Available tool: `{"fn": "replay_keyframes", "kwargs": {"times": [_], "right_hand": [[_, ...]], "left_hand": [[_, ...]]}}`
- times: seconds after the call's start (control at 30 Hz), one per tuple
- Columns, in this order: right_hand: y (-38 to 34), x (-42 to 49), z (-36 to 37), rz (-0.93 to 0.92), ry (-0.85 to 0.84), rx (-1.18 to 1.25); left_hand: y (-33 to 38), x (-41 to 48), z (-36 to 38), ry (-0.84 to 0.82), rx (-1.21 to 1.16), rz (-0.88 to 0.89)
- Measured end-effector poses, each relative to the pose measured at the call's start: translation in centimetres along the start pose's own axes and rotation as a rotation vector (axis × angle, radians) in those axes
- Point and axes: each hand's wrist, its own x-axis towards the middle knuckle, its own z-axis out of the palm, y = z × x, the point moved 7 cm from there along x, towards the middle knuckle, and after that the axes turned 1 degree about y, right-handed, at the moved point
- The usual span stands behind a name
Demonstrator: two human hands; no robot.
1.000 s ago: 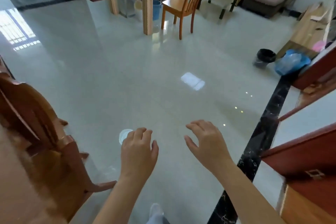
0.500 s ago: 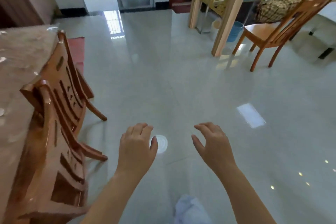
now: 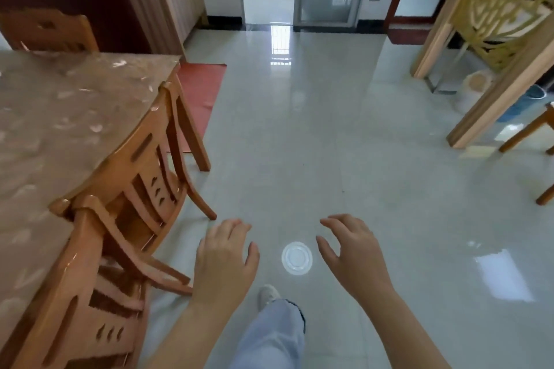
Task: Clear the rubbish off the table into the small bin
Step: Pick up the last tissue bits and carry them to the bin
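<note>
A round clear plastic lid [image 3: 296, 257] lies flat on the grey tiled floor, between my two hands as seen from above. My left hand [image 3: 224, 260] hovers to its left, empty, palm down with fingers loosely curled and apart. My right hand [image 3: 353, 255] hovers to its right, empty too, fingers spread. The table [image 3: 60, 117] with a shiny marbled plastic cover stands at the left; small pale marks show on its top, too blurred to tell. No small bin is in view.
Two wooden chairs [image 3: 129, 195] are pushed against the table's near side. A red mat [image 3: 201, 90] lies beyond them. A carved wooden screen [image 3: 506, 18] and another chair's legs [image 3: 536, 141] stand at right. My trouser leg and shoe [image 3: 269, 323] are below.
The view has swung left, away from the black bin and sofa toward the table. The lid has shifted from behind my left hand to between both hands. Both hands stay empty.
</note>
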Motion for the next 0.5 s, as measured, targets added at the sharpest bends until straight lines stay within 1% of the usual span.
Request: {"fn": "replay_keyframes", "kwargs": {"times": [0.13,0.3,0.5], "right_hand": [[0.3,10.4,2.8,-0.032,-0.045,-0.005],[-1.4,23.8,5.1,-0.133,-0.035,0.025],[1.4,34.8,9.2,-0.134,-0.071,0.051]], "left_hand": [[-1.2,10.4,0.6,0.046,-0.054,-0.035],[-3.1,21.7,0.1,0.099,-0.015,-0.058],[-5.1,31.8,2.5,0.077,0.019,-0.109]]}}
